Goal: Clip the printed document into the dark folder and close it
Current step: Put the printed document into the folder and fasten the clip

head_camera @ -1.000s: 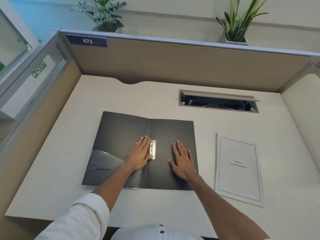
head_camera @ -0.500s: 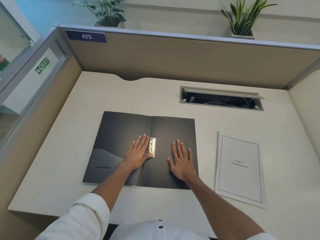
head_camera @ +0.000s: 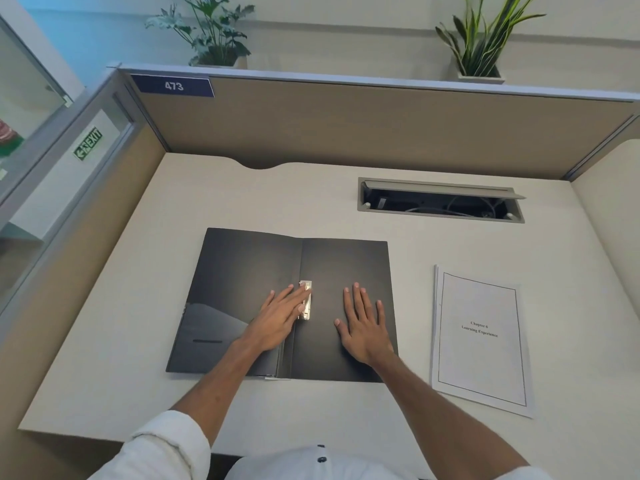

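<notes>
The folder [head_camera: 287,303] lies open and flat on the desk [head_camera: 311,199], both covers spread, spine running near to far. A metal clip [head_camera: 305,299] sits on the spine line, roughly midway along it.

The left hand [head_camera: 282,318] rests palm down on the left cover, fingers flat and spread, their tips touching or overlapping the clip's left edge. It grips nothing. Whether the clip lever is raised or down cannot be told from this view.

The right hand [head_camera: 363,323] lies flat on the right cover, fingers spread, clear of the clip and holding nothing.

The document [head_camera: 479,337] lies on the desk to the right of the folder, apart from it, cover page up, untouched. No sheet is under the clip.

Status, as judged: the folder is opened and pressed flat; that is the only step complete. Outstanding: lift the clip, carry the document across onto the right cover, square its edge beneath the clip, press the clip down, then fold the left cover over. The task is at an early stage.

A cable hatch [head_camera: 440,200] stands open at the far right of the desk, clear of the work.
</notes>
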